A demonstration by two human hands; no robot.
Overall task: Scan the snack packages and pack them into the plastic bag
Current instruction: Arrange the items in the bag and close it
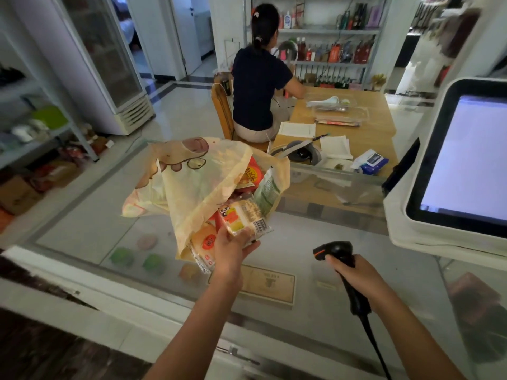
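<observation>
While the head view looks down on a glass table (82, 229), the left grip (233, 246) pinches a yellow snack package (244, 215) at the plastic bag (192, 182) mouth. Packing seems in hand; next, it needs sliding deeper among the packets inside. The right grip (354, 272) curls round a black scanner (333, 249), well apart from the bag.

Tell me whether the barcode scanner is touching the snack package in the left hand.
Apart. The head view shows a stretch of counter glass between the barcode scanner and the snack package.
</observation>
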